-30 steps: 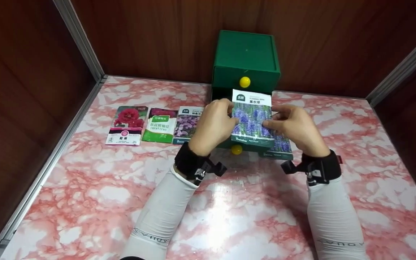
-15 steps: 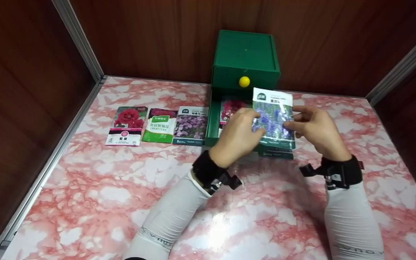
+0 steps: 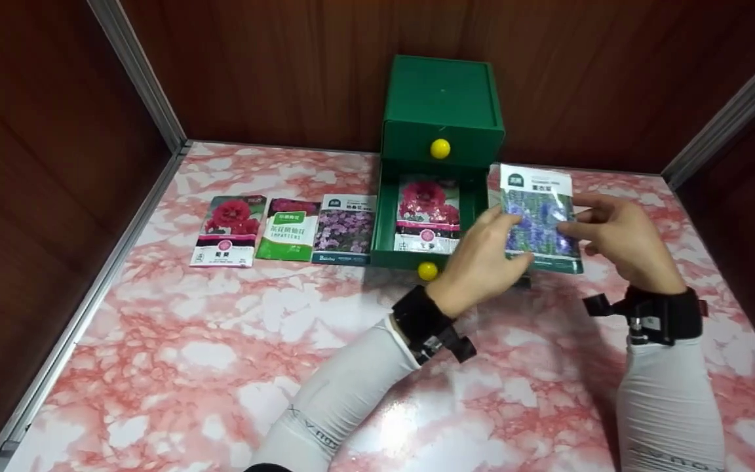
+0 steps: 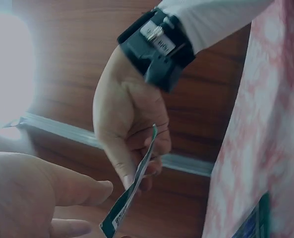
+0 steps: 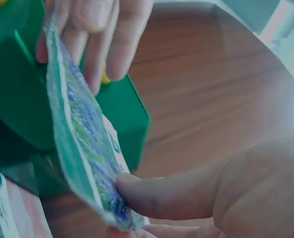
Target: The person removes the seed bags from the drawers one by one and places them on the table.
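The purple-flower packet (image 3: 539, 208) is off the table (image 3: 220, 354), to the right of the pulled-out lower drawer (image 3: 387, 259), its printed front facing the head camera. The right hand (image 3: 630, 241) pinches its right edge between thumb and curled fingers. The left hand (image 3: 481, 263) is at its left edge, thumb and fingers extended and spread apart; whether they touch the packet cannot be told. The left wrist view shows a gap between the nearest left digit and the packet.

Another packet (image 4: 255, 222) lies on the table below, mostly hidden from the head view by the held one.

The lower drawer contains a red-flower packet (image 3: 427, 213), lying face up. A yellow knob (image 3: 427, 271) is fitted to the drawer front. The upper drawer (image 3: 410, 143) of the green cabinet (image 3: 443, 92) is closed.

To the left of the lower drawer, three packets lie in a row on the table: a red one (image 3: 228, 229) at far left, a green-and-white one (image 3: 287, 231) in the middle, and a pink-flower one (image 3: 345, 229) just beside the drawer.
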Available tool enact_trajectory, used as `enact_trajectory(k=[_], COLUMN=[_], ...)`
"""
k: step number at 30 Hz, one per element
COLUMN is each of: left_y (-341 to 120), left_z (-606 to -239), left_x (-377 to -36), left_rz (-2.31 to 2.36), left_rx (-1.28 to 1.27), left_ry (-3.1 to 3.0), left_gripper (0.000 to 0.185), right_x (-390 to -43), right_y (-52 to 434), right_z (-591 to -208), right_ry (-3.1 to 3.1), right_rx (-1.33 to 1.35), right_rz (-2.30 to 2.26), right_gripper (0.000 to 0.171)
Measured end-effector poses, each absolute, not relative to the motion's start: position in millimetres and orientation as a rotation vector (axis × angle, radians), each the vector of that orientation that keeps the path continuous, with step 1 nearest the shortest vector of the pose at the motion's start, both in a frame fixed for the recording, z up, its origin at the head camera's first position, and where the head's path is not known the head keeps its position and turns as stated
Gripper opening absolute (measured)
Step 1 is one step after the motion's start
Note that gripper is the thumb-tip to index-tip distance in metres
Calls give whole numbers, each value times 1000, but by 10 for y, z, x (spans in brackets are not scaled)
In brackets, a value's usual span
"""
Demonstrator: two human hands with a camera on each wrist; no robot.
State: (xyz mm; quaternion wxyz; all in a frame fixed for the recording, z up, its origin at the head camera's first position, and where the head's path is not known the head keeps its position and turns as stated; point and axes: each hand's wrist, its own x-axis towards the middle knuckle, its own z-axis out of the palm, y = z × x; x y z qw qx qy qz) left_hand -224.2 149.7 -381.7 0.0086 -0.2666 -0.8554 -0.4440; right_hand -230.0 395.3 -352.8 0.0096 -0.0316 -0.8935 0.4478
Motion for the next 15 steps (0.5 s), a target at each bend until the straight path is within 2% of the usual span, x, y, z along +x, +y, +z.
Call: enact_trajectory(k=[10, 15], left_y=[1920, 2081], left_z=[-3915, -4035], left_x=[-2131, -2156], left_rz=[-1320, -1331], left_rx=[-899, -867], left_ry=[-2818, -2810], left_gripper=[83, 84], right_x=[-2296, -2350], right_y=[4300, 4389], right_z=[-3514, -3567], right_ry=[-2911, -2999], right_rx=[-121, -123], right_rz=[1198, 1084], right_gripper=[67, 68])
